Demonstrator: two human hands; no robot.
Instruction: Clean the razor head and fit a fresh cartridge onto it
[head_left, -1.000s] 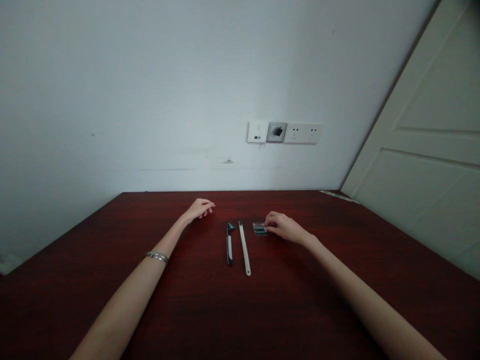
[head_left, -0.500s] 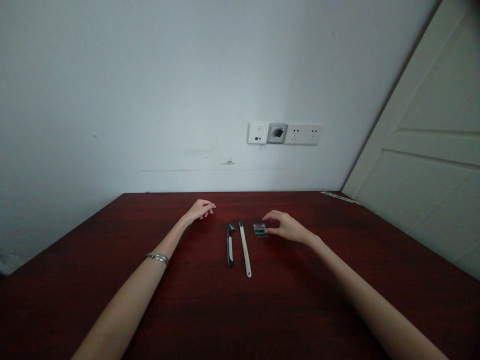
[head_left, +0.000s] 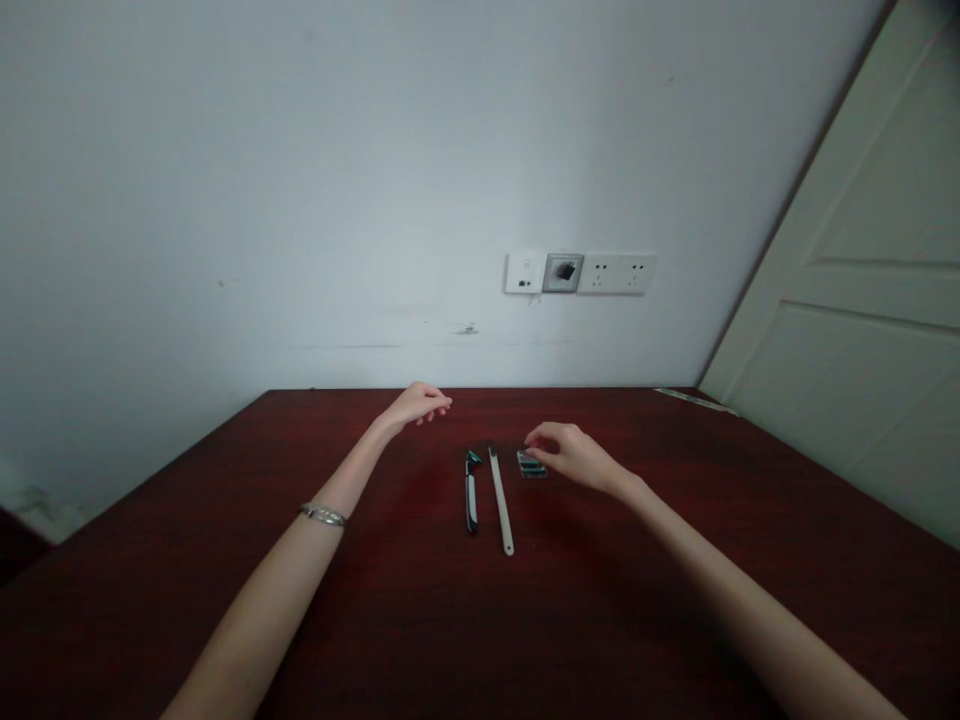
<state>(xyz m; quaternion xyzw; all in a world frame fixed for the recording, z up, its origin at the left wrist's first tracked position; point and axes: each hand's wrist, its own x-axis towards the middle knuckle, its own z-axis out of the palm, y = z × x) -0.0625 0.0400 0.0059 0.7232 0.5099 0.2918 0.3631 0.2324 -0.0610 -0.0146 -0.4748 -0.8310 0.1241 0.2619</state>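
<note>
On the dark red table lie a razor (head_left: 471,495), a white toothbrush-like stick (head_left: 501,505) with a dark head, and a small clear case of razor cartridges (head_left: 533,467), side by side. My right hand (head_left: 571,455) reaches over the case, thumb and index finger pinched at its far edge; part of the case is hidden under the fingers. My left hand (head_left: 420,404), with a silver bracelet on the wrist, hovers near the table's far edge. Its fingers are curled together and nothing shows in them.
The table (head_left: 405,600) meets a white wall, on which a row of sockets and switches (head_left: 581,273) is fixed. A pale panelled door (head_left: 862,280) stands at the right. A thin printed strip (head_left: 694,400) lies at the far right corner.
My right thumb and index finger have closed together at the case's far edge. My left hand has lifted slightly and its fingers have drawn in. The whole view has shifted a little.
</note>
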